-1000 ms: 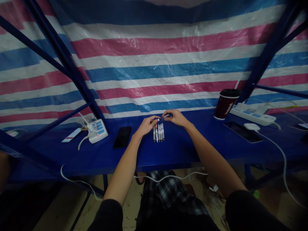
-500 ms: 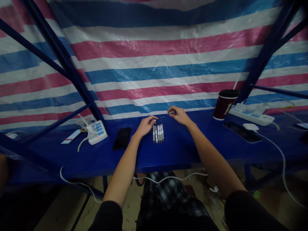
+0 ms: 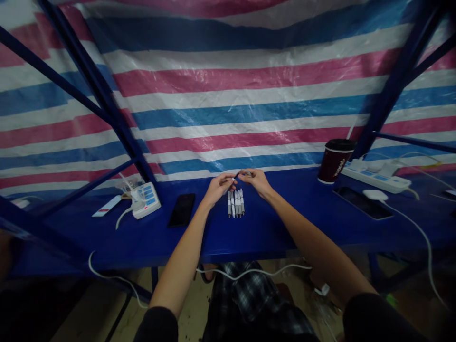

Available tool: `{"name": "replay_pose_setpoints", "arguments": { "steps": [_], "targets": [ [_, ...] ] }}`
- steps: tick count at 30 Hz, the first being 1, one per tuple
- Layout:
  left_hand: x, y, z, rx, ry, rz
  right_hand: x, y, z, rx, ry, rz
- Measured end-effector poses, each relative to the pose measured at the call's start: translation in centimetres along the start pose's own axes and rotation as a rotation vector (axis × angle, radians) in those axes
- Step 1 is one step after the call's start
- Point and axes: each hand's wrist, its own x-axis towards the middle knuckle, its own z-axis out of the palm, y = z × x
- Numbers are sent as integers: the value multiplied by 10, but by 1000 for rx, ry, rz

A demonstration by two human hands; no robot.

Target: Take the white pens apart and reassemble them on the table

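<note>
Just behind a row of several grey and white pens (image 3: 236,204) on the blue table, my two hands are close together. My left hand (image 3: 218,187) is closed on a pen part (image 3: 231,185) with a dark thin end pointing up to the right. My right hand (image 3: 257,180) pinches a small greyish pen piece (image 3: 245,173), which meets or nearly meets that dark end. Fingers cover much of both pieces, so whether they are joined is unclear.
A black phone (image 3: 181,210) and a power strip (image 3: 146,200) lie at the left. To the right are a dark cup (image 3: 334,161) with a straw, another phone (image 3: 361,203), a white charger (image 3: 375,194) and a second power strip (image 3: 377,176). A white cable (image 3: 249,271) crosses the front edge.
My right hand has moved left and down towards my left hand, bringing the two pen pieces together. The whole view has shifted slightly, with the table lower in the picture.
</note>
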Motion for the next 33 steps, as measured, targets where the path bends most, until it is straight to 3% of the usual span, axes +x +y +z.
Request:
{"name": "replay_pose_setpoints", "arguments": {
  "steps": [10,17,21,25,29,33],
  "targets": [
    [-3,6,5,-111,-42,-67,0,-6,6,73,62,-37],
    [-1,2,-1,-13,48,-67,9,-21,-26,328,291,-93],
    [0,1,-2,-68,107,-58,7,-18,-32,222,186,-14],
    [-1,4,-1,-120,103,-104,4,-6,-20,69,13,95],
    [-1,4,0,-212,80,-164,1,-2,-9,-31,-123,110],
    [-1,2,0,-245,48,-187,-2,-4,-6,-64,-175,113]
  ]
}}
